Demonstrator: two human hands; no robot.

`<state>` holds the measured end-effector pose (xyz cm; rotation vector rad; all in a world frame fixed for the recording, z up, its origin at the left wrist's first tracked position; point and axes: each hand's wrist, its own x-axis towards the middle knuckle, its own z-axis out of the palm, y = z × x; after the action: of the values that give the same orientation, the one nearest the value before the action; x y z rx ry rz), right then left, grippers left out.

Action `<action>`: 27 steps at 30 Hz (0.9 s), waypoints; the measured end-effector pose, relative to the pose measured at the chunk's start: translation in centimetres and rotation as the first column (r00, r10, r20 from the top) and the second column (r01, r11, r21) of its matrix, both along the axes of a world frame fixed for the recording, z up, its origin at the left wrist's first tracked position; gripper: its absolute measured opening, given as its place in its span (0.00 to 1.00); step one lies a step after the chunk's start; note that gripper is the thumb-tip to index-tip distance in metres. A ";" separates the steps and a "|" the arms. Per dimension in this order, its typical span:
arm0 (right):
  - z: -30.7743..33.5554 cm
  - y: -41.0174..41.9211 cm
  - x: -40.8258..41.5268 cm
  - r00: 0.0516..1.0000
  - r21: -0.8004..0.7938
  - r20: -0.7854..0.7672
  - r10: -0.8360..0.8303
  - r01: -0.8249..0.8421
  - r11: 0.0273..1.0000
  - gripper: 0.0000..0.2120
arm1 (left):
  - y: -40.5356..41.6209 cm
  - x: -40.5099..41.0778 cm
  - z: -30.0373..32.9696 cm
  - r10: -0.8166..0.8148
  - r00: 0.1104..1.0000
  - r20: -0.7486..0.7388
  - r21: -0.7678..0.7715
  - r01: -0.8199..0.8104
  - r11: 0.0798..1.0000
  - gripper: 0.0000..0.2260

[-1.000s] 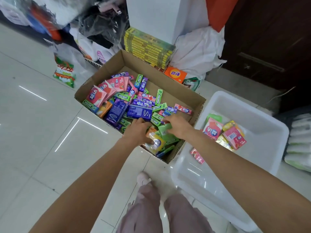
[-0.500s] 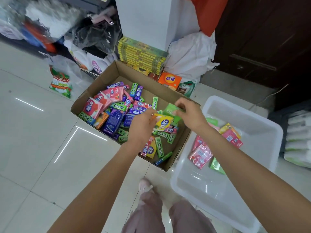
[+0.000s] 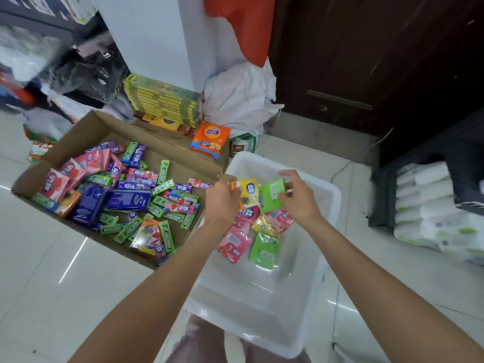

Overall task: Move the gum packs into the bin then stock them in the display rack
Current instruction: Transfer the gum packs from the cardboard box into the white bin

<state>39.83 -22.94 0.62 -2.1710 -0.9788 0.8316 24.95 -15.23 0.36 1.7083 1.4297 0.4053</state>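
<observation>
My left hand [image 3: 222, 197] grips a yellow pack [image 3: 250, 191], my right hand [image 3: 298, 200] a green pack [image 3: 271, 196], above the white bin [image 3: 262, 323] at center. About 6 packs lie inside; most fill the cardboard box [image 3: 167, 142] at left. No rack shows.

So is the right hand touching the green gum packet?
Touching. The head view shows the right hand pinching the green gum packet above the white plastic bin.

cardboard box [image 3: 167, 142] left of bin [image 3: 324, 195] | gum packs [image 3: 131, 197] in both
</observation>
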 end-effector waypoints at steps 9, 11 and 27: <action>-4.2 -2.5 3.6 0.987 -0.154 0.046 0.153 -0.144 0.978 0.23 | -3.1 3.8 -2.9 0.091 0.978 -0.190 -0.130 -0.116 0.985 0.16; -4.1 -2.6 3.4 0.961 -0.204 0.111 0.252 -0.226 0.953 0.23 | -3.4 3.6 -2.8 0.057 0.977 -0.207 -0.115 -0.082 0.990 0.15; 2.6 8.6 -11.4 0.815 -0.037 0.201 0.543 -0.548 0.836 0.15 | 3.5 -12.4 2.4 0.031 0.928 -0.372 0.264 0.074 0.962 0.15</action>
<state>28.48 -14.38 3.17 -1.9978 -1.7643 0.8467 12.52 -11.69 2.80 2.1101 1.6846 0.2836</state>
